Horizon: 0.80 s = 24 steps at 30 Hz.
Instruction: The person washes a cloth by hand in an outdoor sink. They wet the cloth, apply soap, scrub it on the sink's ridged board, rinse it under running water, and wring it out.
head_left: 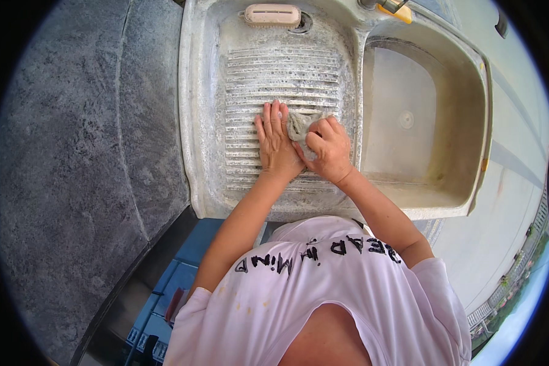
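A wet, greyish cloth (297, 126) lies bunched on the ridged washboard (281, 73) of a stone laundry sink (201, 137). My right hand (329, 146) grips the cloth with curled fingers, towards the washboard's right side. Just left of it, my left hand (277, 142) rests palm down, fingers pointing away from me and slightly apart. Its inner edge meets the cloth and the fingers of the right hand. What lies under the left palm is hidden.
A pale pink scrub brush (273, 15) sits beside the drain (302, 23) at the far end. The deeper basin (402, 119) on the right holds water. A yellow item (395, 13) lies behind the faucet (368, 3). A dark stone counter (82, 160) adjoins the left side.
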### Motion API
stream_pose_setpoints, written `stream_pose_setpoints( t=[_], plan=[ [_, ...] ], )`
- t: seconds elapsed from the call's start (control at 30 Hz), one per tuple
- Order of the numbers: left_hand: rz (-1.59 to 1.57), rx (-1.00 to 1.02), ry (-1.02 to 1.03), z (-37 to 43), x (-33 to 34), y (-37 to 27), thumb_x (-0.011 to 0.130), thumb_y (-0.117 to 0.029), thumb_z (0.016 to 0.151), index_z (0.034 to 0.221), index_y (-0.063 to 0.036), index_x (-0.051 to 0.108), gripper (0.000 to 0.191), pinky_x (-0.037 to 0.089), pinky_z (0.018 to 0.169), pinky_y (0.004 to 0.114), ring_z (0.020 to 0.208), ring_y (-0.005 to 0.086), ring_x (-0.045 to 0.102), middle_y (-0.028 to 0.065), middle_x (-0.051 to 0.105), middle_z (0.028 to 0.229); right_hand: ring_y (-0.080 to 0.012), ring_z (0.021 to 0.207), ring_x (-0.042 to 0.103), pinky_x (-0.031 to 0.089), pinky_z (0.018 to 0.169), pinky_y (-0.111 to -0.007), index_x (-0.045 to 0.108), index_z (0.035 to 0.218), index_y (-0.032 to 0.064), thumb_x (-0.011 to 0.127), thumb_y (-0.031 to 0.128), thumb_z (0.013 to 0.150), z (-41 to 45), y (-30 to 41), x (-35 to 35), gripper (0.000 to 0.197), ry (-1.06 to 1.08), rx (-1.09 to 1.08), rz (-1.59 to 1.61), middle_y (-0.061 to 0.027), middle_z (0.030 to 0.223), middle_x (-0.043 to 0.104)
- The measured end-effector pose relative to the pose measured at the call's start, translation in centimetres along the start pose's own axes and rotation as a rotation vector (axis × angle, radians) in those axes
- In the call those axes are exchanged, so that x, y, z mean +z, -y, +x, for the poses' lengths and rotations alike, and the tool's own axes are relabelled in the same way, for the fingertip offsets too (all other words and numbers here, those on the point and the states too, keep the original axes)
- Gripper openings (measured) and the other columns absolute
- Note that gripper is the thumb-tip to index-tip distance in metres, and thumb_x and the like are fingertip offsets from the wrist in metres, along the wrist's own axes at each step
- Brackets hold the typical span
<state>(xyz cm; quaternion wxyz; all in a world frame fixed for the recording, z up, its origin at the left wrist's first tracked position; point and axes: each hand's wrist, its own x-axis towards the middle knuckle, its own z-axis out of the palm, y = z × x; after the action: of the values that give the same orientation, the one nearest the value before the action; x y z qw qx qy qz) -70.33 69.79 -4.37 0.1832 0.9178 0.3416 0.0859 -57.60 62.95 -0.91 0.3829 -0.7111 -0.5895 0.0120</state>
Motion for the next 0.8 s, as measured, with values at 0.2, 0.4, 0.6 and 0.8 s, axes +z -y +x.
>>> stream_pose_setpoints(
  t=[0.2,0.4,0.6,0.8],
  plan=[
    [0.046,0.016,0.085,1.9,-0.6,-1.1,0.067,-0.076,0.067,0.137,0.0159,0.035,0.119,0.009,0.118,0.055,0.146,0.0383,0.015,0.0266,0.027,0.151,-0.0278,0.086,0.062,0.053,0.073,-0.039,0.068,0.082,0.0092,0.073,0.026,0.077,11.3,-9.4,6.2,0.019,0.024,0.082,-0.337,-0.0055,0.086,0.063],
    [0.032,-0.050,0.139,1.9,-0.8,-0.7,0.067,-0.068,0.072,0.142,0.0133,0.031,0.114,0.001,0.119,0.053,0.149,0.0366,0.007,0.0241,0.020,0.156,-0.0245,0.081,0.063,0.053,0.072,-0.038,0.073,0.087,0.0138,0.075,0.026,0.076,5.8,-3.0,-0.4,0.017,0.285,-0.021,0.037,-0.0008,0.088,0.066],
    [-0.056,-0.040,0.119,2.0,-0.7,-0.7,0.068,-0.059,0.075,0.140,0.0117,0.036,0.101,0.001,0.118,0.056,0.148,0.0357,0.009,0.0232,0.022,0.155,-0.0236,0.077,0.057,0.046,0.066,-0.038,0.065,0.071,0.0119,0.074,0.023,0.073,4.8,-4.8,3.3,0.015,0.005,-0.151,-0.090,-0.0030,0.081,0.057],
    [0.009,0.010,0.054,2.2,-0.5,-1.1,0.073,-0.063,0.071,0.135,0.0110,0.038,0.104,0.010,0.117,0.056,0.145,0.0371,0.018,0.0263,0.030,0.149,-0.0266,0.087,0.063,0.051,0.075,-0.039,0.072,0.086,0.0103,0.064,0.031,0.087,11.5,-9.1,6.6,0.022,0.167,0.118,-0.275,-0.0059,0.090,0.066]
  ],
)
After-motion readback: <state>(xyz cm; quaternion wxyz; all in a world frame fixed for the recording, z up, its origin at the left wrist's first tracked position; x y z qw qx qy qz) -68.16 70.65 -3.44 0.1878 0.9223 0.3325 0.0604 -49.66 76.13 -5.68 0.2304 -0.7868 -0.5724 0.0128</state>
